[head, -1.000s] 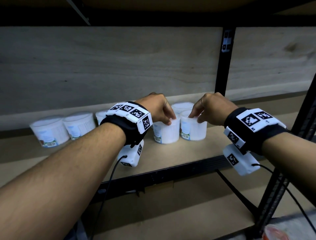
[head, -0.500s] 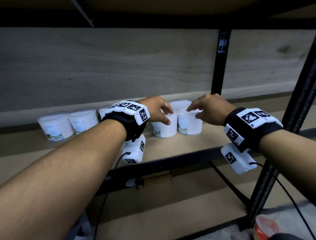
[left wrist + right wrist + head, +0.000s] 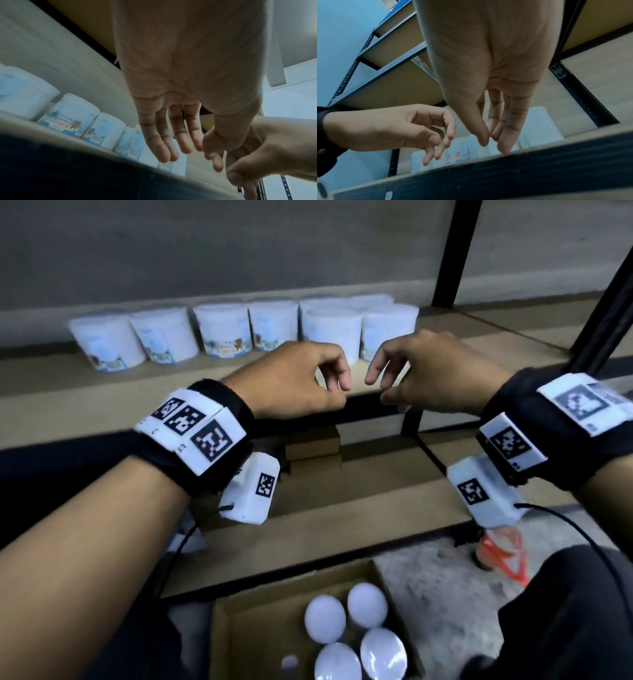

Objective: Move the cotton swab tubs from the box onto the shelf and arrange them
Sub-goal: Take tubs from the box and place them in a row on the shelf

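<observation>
Both hands have pulled back off the tubs and now hover before the shelf point(image 3: 85, 405) edge. The left hand point(image 3: 294, 381) hangs loose-fingered and empty, the right hand point(image 3: 435, 371) likewise, fingertips nearly meeting. Shelved tubs point(image 3: 222, 328) stand in a row behind; more tubs in the box point(image 3: 346, 631) below.

The left hand point(image 3: 185, 102) is seen from the palm side, its fingers point(image 3: 161, 142) nearly straight, pointing down and held together, with nothing held. The right hand point(image 3: 257, 148) is seen just beside it at lower right, fingers loosely curled and empty. A row of white cotton swab tubs point(image 3: 72, 112) is lined up on the shelf point(image 3: 25, 124) against a pale wooden back panel point(image 3: 51, 56). The dark front edge of the shelf fills the lower left.
</observation>
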The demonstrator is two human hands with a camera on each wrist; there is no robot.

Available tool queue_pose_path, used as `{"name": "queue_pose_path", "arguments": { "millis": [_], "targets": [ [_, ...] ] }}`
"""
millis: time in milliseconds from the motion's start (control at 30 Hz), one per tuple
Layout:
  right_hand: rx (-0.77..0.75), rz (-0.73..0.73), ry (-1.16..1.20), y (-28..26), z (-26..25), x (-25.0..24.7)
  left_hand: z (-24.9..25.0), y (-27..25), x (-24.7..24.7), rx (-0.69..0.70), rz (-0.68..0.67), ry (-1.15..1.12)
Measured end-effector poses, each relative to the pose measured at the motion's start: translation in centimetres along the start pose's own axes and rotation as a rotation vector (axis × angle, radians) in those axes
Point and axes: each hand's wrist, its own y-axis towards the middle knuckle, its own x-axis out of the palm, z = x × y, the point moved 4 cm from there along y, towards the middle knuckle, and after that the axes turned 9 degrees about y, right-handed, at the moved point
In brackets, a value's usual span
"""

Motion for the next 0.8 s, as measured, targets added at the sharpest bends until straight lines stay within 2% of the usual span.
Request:
{"name": "queue_pose_path", "arguments": {
  "millis": [133, 400, 800],
  "targets": [
    [0.037, -0.062, 0.078, -2.4, 1.3, 3.0, -0.9, -2.4, 3.9, -0.026, -0.120, -0.086],
    [0.153, -0.218, 0.118, -5.1, 5.4, 9.9, -3.6, -5.0, 11.9, -0.051, -0.237, -0.116],
    [0.307, -0.418, 0.048, -7.5, 11.3, 19.0, -8.6, -7.5, 24.0, -0.261, -0.522, -0.149]
  ]
}}
